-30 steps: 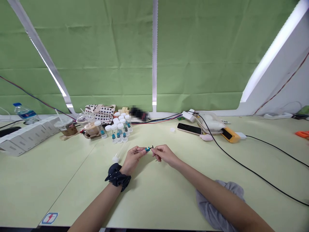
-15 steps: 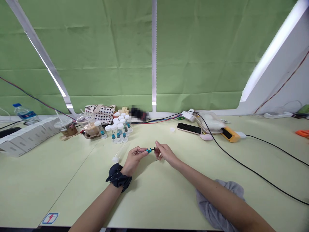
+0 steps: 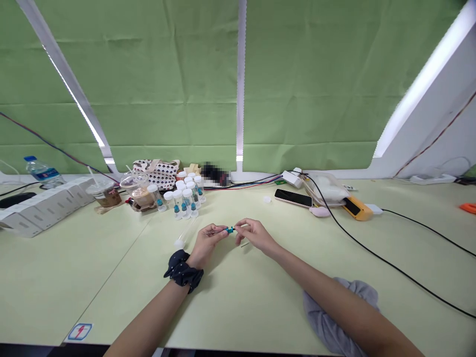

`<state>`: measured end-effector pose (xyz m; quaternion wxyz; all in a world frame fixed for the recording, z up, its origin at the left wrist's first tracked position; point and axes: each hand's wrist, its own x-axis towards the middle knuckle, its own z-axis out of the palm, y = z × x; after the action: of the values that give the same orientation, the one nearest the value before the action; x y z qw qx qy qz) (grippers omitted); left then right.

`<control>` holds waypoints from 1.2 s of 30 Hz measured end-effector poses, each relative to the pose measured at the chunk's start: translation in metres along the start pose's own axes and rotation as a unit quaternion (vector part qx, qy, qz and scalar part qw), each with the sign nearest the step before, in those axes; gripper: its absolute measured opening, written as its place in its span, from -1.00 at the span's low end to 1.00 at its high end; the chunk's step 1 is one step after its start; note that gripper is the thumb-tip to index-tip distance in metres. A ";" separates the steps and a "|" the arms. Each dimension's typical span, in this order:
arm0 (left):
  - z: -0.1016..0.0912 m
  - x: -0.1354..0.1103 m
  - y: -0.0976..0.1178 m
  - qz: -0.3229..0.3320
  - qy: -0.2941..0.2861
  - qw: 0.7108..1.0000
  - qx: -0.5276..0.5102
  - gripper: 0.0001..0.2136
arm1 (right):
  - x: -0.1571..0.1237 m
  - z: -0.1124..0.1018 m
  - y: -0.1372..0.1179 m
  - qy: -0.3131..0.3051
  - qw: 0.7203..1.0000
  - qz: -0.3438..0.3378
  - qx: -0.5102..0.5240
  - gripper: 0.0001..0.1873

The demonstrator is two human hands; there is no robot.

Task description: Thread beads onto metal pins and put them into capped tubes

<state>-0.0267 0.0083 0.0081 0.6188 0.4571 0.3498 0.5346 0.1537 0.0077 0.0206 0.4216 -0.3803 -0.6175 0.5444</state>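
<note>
Near the middle of the table, my left hand [image 3: 206, 244] pinches a small blue part [image 3: 229, 230] with a thin metal rod running back over the fingers. My right hand [image 3: 257, 235] meets it from the other side, thumb and fingertips closed at its black end, which is mostly hidden. Below the right fingers shows a short thin rod [image 3: 244, 245]; whether it is held or lies on the table I cannot tell. Beside my left hand lies a clear tube with a white end [image 3: 179, 244]. Several white-capped clear tubes [image 3: 185, 204] with blue parts inside stand farther back.
A phone [image 3: 293, 198] and a small white cap [image 3: 267, 199] lie beyond my right hand. Behind are a yellow device [image 3: 357, 207] and a black cable [image 3: 372, 253] crossing the right side. At left are white boxes [image 3: 48, 208], drink cups [image 3: 106, 194] and a bottle [image 3: 44, 173].
My right fingers have moved slightly left and closed over the black end, which showed more before. The left hand keeps its grip. The whole view has shifted slightly.
</note>
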 end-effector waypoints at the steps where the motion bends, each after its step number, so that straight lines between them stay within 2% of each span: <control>1: 0.000 0.000 0.000 0.000 -0.003 1.000 0.001 -0.82 | 0.000 -0.001 0.000 -0.001 1.000 0.011 -0.008 -0.63; 4: 0.000 0.000 -0.001 0.003 -0.011 1.000 0.005 -0.83 | 0.000 -0.002 0.001 -0.013 0.999 0.037 -0.016 -0.55; 7: -0.002 0.001 -0.001 0.007 0.001 1.000 0.008 -0.82 | 0.000 -0.001 0.001 -0.025 0.999 0.032 -0.021 -0.43; 12: -0.007 0.005 -0.001 0.008 0.015 1.000 0.014 -0.81 | 0.000 0.000 -0.001 0.003 0.999 -0.027 -0.029 -0.56; 16: -0.008 0.004 -0.002 0.011 0.012 1.000 0.009 -0.82 | 0.002 -0.003 0.002 -0.002 0.998 -0.056 -0.013 -0.62; 20: -0.007 0.003 -0.005 0.013 0.005 1.000 0.010 -0.83 | 0.002 -0.007 0.007 0.002 0.998 -0.043 -0.056 -0.61; 25: -0.008 0.005 -0.002 0.012 0.021 1.000 0.013 -0.81 | -0.001 -0.005 0.006 -0.038 0.995 -0.025 -0.083 -0.65; 31: -0.008 0.005 -0.001 0.017 0.011 1.000 0.021 -0.83 | -0.001 -0.004 -0.002 -0.016 0.997 -0.057 -0.056 -0.59; 36: -0.006 0.004 -0.001 0.015 0.019 0.999 0.027 -0.81 | -0.001 -0.008 0.000 -0.003 0.995 -0.021 -0.097 -0.60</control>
<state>-0.0309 0.0133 0.0055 0.5915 0.4684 0.3691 0.5427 0.1611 0.0094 0.0208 0.3924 -0.4046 -0.6763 0.4743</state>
